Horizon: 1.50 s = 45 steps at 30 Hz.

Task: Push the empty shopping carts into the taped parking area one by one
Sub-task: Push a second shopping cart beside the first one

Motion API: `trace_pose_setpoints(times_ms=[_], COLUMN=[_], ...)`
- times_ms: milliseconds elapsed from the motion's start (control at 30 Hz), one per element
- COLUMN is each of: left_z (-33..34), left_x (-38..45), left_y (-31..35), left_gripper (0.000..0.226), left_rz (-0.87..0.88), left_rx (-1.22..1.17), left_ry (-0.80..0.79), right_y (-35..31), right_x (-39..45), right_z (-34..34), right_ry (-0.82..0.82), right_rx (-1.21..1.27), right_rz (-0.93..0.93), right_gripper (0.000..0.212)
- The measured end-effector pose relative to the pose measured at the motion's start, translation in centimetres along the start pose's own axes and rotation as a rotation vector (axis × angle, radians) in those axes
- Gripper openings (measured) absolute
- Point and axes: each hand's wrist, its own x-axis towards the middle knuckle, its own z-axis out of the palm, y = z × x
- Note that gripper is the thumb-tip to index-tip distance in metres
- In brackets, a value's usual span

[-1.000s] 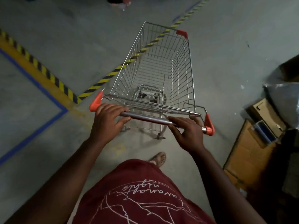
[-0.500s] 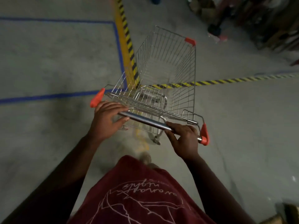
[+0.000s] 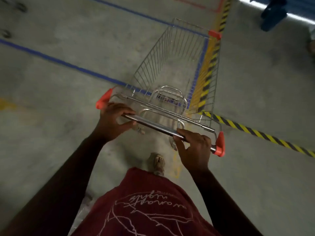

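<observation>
Blurring hides cart [image 3: 172, 68] wheels; hands [image 3: 113, 119] grip handle [image 3: 160, 127].

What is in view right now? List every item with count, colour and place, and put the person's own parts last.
shopping cart: 1, silver wire with orange corner caps, centre, empty, basket over the tape corner
cart handle bar: 1, silver, orange caps at both ends
blue floor tape: 2 lines across the left floor, 1 along the hazard strip
yellow-black hazard tape: 1 strip under the cart's right side, 1 running off to the right
blue object: 1, top right, too blurred to identify
left hand: gripping the bar near its left end
right hand: gripping the bar near its right end
foot: 1, behind the cart
shirt: dark red, white print, bottom centre
</observation>
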Motion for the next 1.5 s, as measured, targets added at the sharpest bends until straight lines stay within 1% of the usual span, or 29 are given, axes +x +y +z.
trace_pose_setpoints(times_ms=[200,300,367,433,500,567,667,733,833,967,1100,1200,1300,1400,1500], left_z=[-4.3,-6.1,-7.3,-9.1,-10.7,-12.8,-16.1,-18.4,-21.6,-26.1,-30.8,-33.9,-36.1,-38.2,-40.5], left_x=[1.3,1.9,2.2,2.8,3.2,3.3,4.0,4.6,5.3,6.5,7.8,9.0,10.5,12.4,14.6], left_y=[-4.4,-7.3,-9.0,-11.0,-14.2,-17.8,-22.8,-25.2,-29.5,-34.4,-40.7,-44.9,-48.7,-52.1,-56.3], left_gripper=[0.04,0.04,0.047,0.047,0.04,0.04,0.04,0.039,0.039,0.036,0.031,0.03,0.032,0.033,0.036], left_rz=[-0.133,-0.181,-0.177,-0.175,-0.178,-0.189,-0.168,-0.185,-0.175,-0.163,-0.17,-0.164,-0.196,-0.226,-0.251], left_rx=[-0.003,0.018,0.01,0.011,0.025,0.024,0.034,0.068,0.069,0.102,0.108,0.105,0.065,0.031,0.055], left_ry=[0.033,0.059,0.123,0.173,0.19,0.187,0.217,0.201,0.176,0.184,0.193,0.198,0.214,0.263,0.283], right_y=[-3.7,-6.1,-7.9,-9.9,-12.3,-14.8,-18.9,-21.7,-25.7,-31.1,-36.4,-39.2,-41.5,-43.7,-46.6], right_x=[6.2,8.9,10.4,12.0,13.7,15.7,18.4,20.0,22.0,24.7,27.9,30.5,33.4,36.8,40.9], right_z=[4.7,6.9,8.5,10.3,12.3,14.7,18.0,19.8,22.4,26.4,30.5,33.8,37.1,40.3,43.7], right_ry=[-0.113,-0.124,-0.117,-0.103,-0.105,-0.127,-0.181,-0.188,-0.167,-0.202,-0.23,-0.239,-0.207,-0.164,-0.174], right_rx=[0.07,0.064,0.076,0.083,0.075,0.082,0.117,0.12,0.089,0.062,0.047,0.065,0.067,0.021,0.015], right_rz=[-0.02,-0.077,-0.114,-0.154,-0.189,-0.198,-0.171,-0.163,-0.152,-0.15,-0.227,-0.29,-0.355,-0.415,-0.418], right_gripper=[0.031,0.03,0.027,0.025,0.023,0.024,0.032,0.035,0.037,0.035,0.031,0.031,0.032,0.032,0.033])
